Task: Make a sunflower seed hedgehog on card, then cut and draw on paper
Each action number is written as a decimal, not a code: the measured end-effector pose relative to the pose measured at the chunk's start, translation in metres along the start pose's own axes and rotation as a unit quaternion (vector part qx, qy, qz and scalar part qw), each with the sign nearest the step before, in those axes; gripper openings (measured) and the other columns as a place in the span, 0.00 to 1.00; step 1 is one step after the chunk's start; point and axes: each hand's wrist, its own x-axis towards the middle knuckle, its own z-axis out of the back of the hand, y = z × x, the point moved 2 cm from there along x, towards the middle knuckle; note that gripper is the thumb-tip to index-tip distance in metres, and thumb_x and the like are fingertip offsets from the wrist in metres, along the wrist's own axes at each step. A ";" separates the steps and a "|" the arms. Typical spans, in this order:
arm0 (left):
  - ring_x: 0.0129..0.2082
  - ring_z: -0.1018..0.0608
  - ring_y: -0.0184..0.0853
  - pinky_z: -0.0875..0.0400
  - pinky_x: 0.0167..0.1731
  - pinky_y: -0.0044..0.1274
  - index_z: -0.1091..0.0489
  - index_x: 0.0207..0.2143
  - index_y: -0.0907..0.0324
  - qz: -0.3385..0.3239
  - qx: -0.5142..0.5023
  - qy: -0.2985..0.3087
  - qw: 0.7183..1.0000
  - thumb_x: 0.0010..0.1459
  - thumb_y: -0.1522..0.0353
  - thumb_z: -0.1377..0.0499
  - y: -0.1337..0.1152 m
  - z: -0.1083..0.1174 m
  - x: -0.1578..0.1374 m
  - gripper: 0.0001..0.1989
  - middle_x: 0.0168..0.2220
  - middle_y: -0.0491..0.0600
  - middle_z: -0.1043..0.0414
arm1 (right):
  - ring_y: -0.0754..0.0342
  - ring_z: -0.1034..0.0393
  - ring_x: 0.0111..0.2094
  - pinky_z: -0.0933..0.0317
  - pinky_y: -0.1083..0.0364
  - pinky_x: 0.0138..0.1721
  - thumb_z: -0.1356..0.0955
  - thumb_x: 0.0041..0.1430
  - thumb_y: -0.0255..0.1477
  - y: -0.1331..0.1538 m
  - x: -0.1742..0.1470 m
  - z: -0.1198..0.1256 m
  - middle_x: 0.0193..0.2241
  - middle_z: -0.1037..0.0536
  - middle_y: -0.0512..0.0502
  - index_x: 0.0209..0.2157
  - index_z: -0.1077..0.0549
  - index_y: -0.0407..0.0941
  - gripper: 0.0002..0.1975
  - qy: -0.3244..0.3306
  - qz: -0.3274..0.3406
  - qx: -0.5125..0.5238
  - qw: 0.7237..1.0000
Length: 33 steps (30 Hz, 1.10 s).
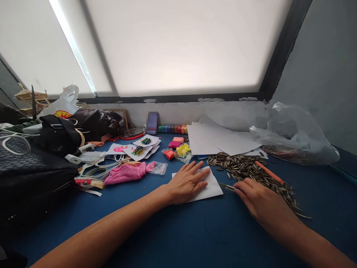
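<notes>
My left hand [189, 182] lies flat with its fingers spread on a folded-looking sheet of white paper [213, 186], pressing it against the blue table. The palm hides the paper's left part. My right hand [260, 199] is closed around a slim knife [228, 187] with a metal blade. Its tip points left and meets the paper's right edge, or lies just beside it; I cannot tell which. The handle is mostly covered by my fingers. Behind and to the right of this hand spreads a heap of striped sunflower seeds [237, 165], with an orange stick [269, 172] on top.
A stack of white sheets [212, 139] lies behind the seeds, near a clear plastic bag [301, 141]. Packets of coloured clay [183, 149] sit at the middle back. A pink cloth [125, 173], decorated papers [138, 150], cables and a black bag [33, 178] crowd the left.
</notes>
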 end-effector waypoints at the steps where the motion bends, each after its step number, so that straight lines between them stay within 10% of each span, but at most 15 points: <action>1: 0.68 0.54 0.47 0.56 0.64 0.41 0.51 0.66 0.49 -0.005 -0.003 -0.001 1.000 0.67 0.52 0.62 0.000 -0.001 0.000 0.28 0.69 0.51 0.61 | 0.51 0.28 0.30 0.34 0.51 0.31 0.45 0.67 0.33 0.000 0.000 0.001 0.32 0.28 0.45 0.35 0.28 0.46 0.16 0.018 -0.008 0.015 1.000; 22: 0.66 0.45 0.44 0.47 0.62 0.38 0.41 0.61 0.56 -0.128 0.009 0.009 0.992 0.58 0.79 0.51 -0.013 0.001 0.010 0.28 0.67 0.56 0.51 | 0.51 0.29 0.32 0.35 0.51 0.32 0.40 0.65 0.34 -0.001 -0.004 0.012 0.33 0.29 0.47 0.35 0.28 0.48 0.11 0.020 0.037 0.085 0.996; 33: 0.65 0.44 0.42 0.48 0.63 0.35 0.40 0.61 0.58 -0.143 -0.025 -0.010 0.989 0.69 0.64 0.57 -0.012 0.001 0.007 0.21 0.64 0.55 0.45 | 0.52 0.29 0.31 0.35 0.52 0.31 0.43 0.67 0.36 -0.007 -0.002 0.010 0.33 0.29 0.46 0.37 0.25 0.49 0.17 0.049 0.043 0.079 0.995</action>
